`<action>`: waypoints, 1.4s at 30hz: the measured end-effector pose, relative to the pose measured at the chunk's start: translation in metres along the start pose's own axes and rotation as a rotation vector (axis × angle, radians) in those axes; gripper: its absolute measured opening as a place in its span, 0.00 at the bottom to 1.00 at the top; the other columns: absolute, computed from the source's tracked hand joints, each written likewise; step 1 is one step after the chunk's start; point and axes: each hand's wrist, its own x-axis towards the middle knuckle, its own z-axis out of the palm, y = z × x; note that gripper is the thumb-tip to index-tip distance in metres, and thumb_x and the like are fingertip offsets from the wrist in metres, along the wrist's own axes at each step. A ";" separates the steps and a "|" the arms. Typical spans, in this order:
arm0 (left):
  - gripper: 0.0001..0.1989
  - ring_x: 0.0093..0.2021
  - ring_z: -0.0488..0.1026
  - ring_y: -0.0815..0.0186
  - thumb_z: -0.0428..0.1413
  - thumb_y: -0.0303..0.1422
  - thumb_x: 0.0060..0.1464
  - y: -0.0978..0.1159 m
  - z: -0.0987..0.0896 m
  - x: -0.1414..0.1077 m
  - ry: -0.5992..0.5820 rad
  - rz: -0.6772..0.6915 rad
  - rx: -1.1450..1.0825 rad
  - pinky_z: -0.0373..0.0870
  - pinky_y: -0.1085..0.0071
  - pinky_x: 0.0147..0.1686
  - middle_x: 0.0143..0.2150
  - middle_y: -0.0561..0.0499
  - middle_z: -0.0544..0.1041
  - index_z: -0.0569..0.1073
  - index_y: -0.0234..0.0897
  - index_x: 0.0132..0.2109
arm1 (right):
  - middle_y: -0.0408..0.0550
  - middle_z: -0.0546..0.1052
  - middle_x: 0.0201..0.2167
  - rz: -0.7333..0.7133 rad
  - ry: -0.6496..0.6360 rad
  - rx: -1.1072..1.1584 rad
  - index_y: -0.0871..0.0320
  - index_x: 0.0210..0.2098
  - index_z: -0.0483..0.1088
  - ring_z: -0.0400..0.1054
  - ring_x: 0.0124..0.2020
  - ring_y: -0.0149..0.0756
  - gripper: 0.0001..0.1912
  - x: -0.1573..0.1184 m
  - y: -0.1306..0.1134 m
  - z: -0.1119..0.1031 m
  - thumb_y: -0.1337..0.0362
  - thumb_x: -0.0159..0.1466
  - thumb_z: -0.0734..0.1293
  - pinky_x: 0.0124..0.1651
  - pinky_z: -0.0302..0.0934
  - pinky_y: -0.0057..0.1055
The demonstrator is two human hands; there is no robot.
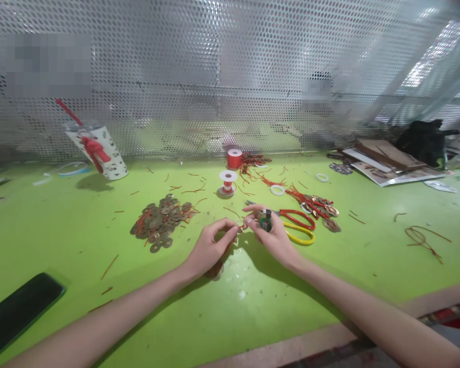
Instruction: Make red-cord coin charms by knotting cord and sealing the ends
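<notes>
My left hand (210, 244) is closed in a pinch on a short red cord (240, 228), close to my right fingertips. A round metal coin (215, 271) shows below that hand, partly hidden by it. In my right hand (278, 240) sits a green lighter (266, 222), while its thumb and a finger meet at the cord's end. Scissors (299, 237) with one red and one yellow handle lie just behind the right hand, their blades partly covered. Left of my hands is a heap of holed coins (159, 220) with red cords.
Behind my hands stand two red cord spools (234, 159). Tied coins (322, 207) and white rings (277, 190) lie to the right. A tumbler with a straw (109, 153) stands at left, a dark phone-like slab (26, 312) nearer. Perforated metal sheet (184, 76) closes the back.
</notes>
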 end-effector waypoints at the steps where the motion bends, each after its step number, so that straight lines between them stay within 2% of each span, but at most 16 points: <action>1: 0.12 0.30 0.69 0.67 0.55 0.40 0.64 0.000 0.000 0.000 0.001 -0.005 -0.002 0.66 0.71 0.32 0.30 0.52 0.74 0.74 0.37 0.37 | 0.47 0.76 0.37 0.000 -0.002 -0.016 0.55 0.50 0.71 0.72 0.35 0.36 0.13 -0.001 0.000 0.000 0.58 0.68 0.67 0.38 0.67 0.33; 5: 0.12 0.31 0.69 0.67 0.56 0.39 0.64 0.000 0.000 0.000 0.001 0.013 0.001 0.65 0.71 0.33 0.31 0.52 0.74 0.75 0.36 0.37 | 0.46 0.76 0.37 -0.006 -0.028 -0.049 0.55 0.50 0.71 0.72 0.37 0.37 0.13 -0.002 -0.003 -0.001 0.58 0.68 0.67 0.41 0.67 0.35; 9: 0.11 0.33 0.70 0.67 0.55 0.39 0.64 -0.001 0.000 0.001 -0.025 0.017 0.018 0.66 0.71 0.33 0.32 0.50 0.76 0.77 0.36 0.39 | 0.45 0.75 0.37 -0.047 -0.079 -0.060 0.54 0.51 0.69 0.72 0.40 0.37 0.14 -0.001 -0.004 0.000 0.64 0.67 0.67 0.48 0.66 0.37; 14: 0.12 0.34 0.72 0.66 0.55 0.40 0.65 -0.003 0.000 0.002 -0.054 0.008 0.026 0.67 0.71 0.35 0.33 0.50 0.77 0.76 0.36 0.39 | 0.45 0.73 0.36 -0.020 -0.073 0.009 0.55 0.52 0.68 0.71 0.37 0.35 0.14 -0.002 -0.007 0.003 0.63 0.67 0.66 0.42 0.66 0.33; 16: 0.12 0.32 0.71 0.67 0.55 0.40 0.64 -0.004 0.000 0.003 -0.048 0.001 0.017 0.67 0.72 0.34 0.32 0.51 0.76 0.76 0.36 0.38 | 0.45 0.74 0.37 -0.019 -0.069 -0.030 0.55 0.54 0.68 0.70 0.37 0.35 0.15 -0.002 -0.007 0.003 0.62 0.68 0.65 0.41 0.66 0.33; 21: 0.12 0.30 0.73 0.67 0.57 0.40 0.62 -0.003 -0.002 0.007 0.038 -0.068 -0.163 0.72 0.71 0.32 0.30 0.51 0.77 0.74 0.35 0.37 | 0.49 0.77 0.40 -0.048 0.009 -0.319 0.56 0.55 0.67 0.72 0.38 0.39 0.16 0.007 0.007 -0.004 0.59 0.69 0.63 0.45 0.67 0.38; 25: 0.12 0.33 0.77 0.64 0.59 0.40 0.60 -0.004 -0.004 0.009 0.148 -0.101 -0.296 0.77 0.68 0.34 0.33 0.48 0.79 0.74 0.34 0.40 | 0.58 0.76 0.49 -0.120 -0.007 -0.615 0.59 0.55 0.66 0.72 0.48 0.49 0.18 0.010 0.019 -0.009 0.59 0.68 0.66 0.53 0.65 0.47; 28: 0.13 0.33 0.77 0.63 0.59 0.41 0.60 -0.005 -0.005 0.008 0.137 -0.098 -0.325 0.77 0.68 0.31 0.31 0.49 0.79 0.73 0.34 0.41 | 0.61 0.75 0.48 -0.186 -0.073 -0.841 0.60 0.50 0.69 0.70 0.49 0.55 0.16 0.008 0.021 -0.009 0.56 0.69 0.66 0.51 0.65 0.52; 30: 0.12 0.29 0.75 0.65 0.58 0.41 0.61 -0.005 -0.004 0.008 0.108 -0.074 -0.315 0.75 0.70 0.29 0.29 0.50 0.78 0.73 0.35 0.41 | 0.60 0.74 0.45 -0.250 -0.066 -0.914 0.59 0.46 0.70 0.69 0.48 0.55 0.12 0.007 0.017 -0.007 0.56 0.71 0.64 0.50 0.64 0.53; 33: 0.11 0.24 0.70 0.69 0.57 0.40 0.61 -0.004 -0.003 0.006 0.046 -0.041 -0.262 0.71 0.72 0.26 0.25 0.54 0.74 0.73 0.35 0.39 | 0.56 0.74 0.42 -0.345 -0.042 -0.805 0.57 0.42 0.69 0.68 0.46 0.49 0.10 0.005 0.010 -0.004 0.60 0.74 0.60 0.50 0.64 0.48; 36: 0.11 0.23 0.67 0.70 0.57 0.39 0.62 -0.003 -0.001 0.003 -0.012 0.003 -0.167 0.67 0.74 0.26 0.23 0.55 0.71 0.74 0.35 0.38 | 0.51 0.73 0.38 -0.374 -0.077 -0.649 0.57 0.40 0.67 0.68 0.41 0.43 0.09 0.002 0.006 0.000 0.62 0.75 0.58 0.45 0.65 0.40; 42: 0.11 0.26 0.67 0.69 0.55 0.39 0.63 -0.003 0.000 0.000 -0.081 0.035 -0.071 0.66 0.73 0.29 0.25 0.55 0.70 0.73 0.35 0.37 | 0.48 0.70 0.32 -0.525 -0.129 -0.616 0.57 0.33 0.66 0.64 0.34 0.38 0.12 0.001 0.008 0.004 0.67 0.74 0.58 0.37 0.60 0.32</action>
